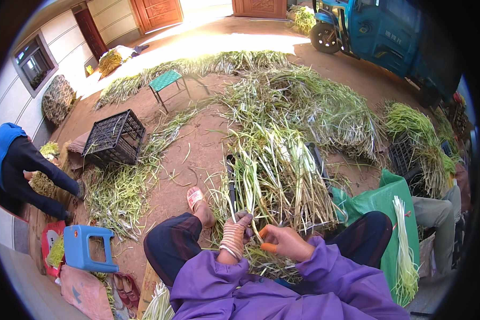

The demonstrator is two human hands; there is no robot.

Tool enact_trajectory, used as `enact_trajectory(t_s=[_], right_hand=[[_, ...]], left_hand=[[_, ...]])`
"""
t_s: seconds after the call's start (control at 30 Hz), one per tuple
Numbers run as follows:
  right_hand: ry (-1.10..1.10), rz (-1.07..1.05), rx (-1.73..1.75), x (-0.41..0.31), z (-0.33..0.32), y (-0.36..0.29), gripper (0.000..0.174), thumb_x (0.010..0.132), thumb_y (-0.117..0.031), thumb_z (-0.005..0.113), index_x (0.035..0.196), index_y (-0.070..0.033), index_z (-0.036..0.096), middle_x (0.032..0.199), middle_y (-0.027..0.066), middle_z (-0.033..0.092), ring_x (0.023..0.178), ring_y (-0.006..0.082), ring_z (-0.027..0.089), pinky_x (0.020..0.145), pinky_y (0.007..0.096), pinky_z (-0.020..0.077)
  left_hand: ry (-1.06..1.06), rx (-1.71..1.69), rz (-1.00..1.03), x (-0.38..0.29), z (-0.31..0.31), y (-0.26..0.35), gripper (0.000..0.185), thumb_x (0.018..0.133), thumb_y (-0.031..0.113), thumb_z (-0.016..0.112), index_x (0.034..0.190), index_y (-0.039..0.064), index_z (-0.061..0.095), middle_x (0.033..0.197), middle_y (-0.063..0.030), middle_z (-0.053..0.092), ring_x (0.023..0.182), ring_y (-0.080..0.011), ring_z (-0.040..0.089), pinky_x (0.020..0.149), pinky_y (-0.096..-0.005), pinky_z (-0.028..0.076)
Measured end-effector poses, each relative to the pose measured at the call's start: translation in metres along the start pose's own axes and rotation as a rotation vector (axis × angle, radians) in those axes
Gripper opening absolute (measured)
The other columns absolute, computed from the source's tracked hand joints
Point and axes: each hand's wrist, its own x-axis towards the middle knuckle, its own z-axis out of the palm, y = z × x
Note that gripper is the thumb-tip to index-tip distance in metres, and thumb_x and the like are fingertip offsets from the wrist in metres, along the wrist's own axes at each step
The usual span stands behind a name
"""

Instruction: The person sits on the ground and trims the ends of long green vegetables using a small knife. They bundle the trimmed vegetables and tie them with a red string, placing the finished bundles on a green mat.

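Observation:
My left hand [237, 234], its palm wound with a pale cord-like wrap, grips a few long green stalks with white stems, which look like scallions or young garlic. My right hand [286, 241], with orange covers on finger and thumb, pinches the brown lower end of a stalk [259, 234] beside the left hand. Just beyond lies a thick heap of untrimmed stalks [290, 180] on a black plastic crate [316, 160], largely hidden beneath it. To the right, a bundle of clean white stalks [402, 248] rests on a green woven sack [384, 196]. More white stalks [159, 304] lie by my left side.
Large piles of greens [304, 104] cover the ground ahead. A black crate [114, 138], a green stool [166, 80] and a blue plastic stool [89, 248] stand leftward. A person [28, 172] bends over at far left. Another person's leg [436, 212] is close on the right. A blue vehicle [384, 36] stands behind.

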Motion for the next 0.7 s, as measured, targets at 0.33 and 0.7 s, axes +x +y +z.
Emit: enact_trajectory(t_s=[0.33, 0.7], right_hand=[[0.253, 0.214, 0.439, 0.056, -0.021, 0.010, 0.026, 0.095, -0.025, 0.064, 0.111, -0.005, 0.062, 0.085, 0.0020, 0.064, 0.059, 0.0068, 0.057, 0.048, 0.0215, 0.0425], [0.397, -0.047, 0.765, 0.051, -0.007, 0.031, 0.015, 0.094, -0.013, 0.063, 0.105, -0.005, 0.056, 0.097, 0.0089, 0.069, 0.061, 0.0141, 0.066, 0.047, 0.0206, 0.0487]], left_hand=[[-0.070, 0.161, 0.087, 0.002, 0.003, -0.003, 0.021, 0.085, 0.026, 0.075, 0.097, 0.012, 0.066, 0.059, 0.0049, 0.054, 0.042, -0.0070, 0.046, 0.038, -0.0226, 0.031], [-0.029, -0.094, 0.071, 0.017, 0.001, -0.017, 0.013, 0.085, 0.020, 0.074, 0.093, 0.013, 0.067, 0.063, 0.0053, 0.055, 0.042, -0.0070, 0.043, 0.039, -0.0241, 0.030]])
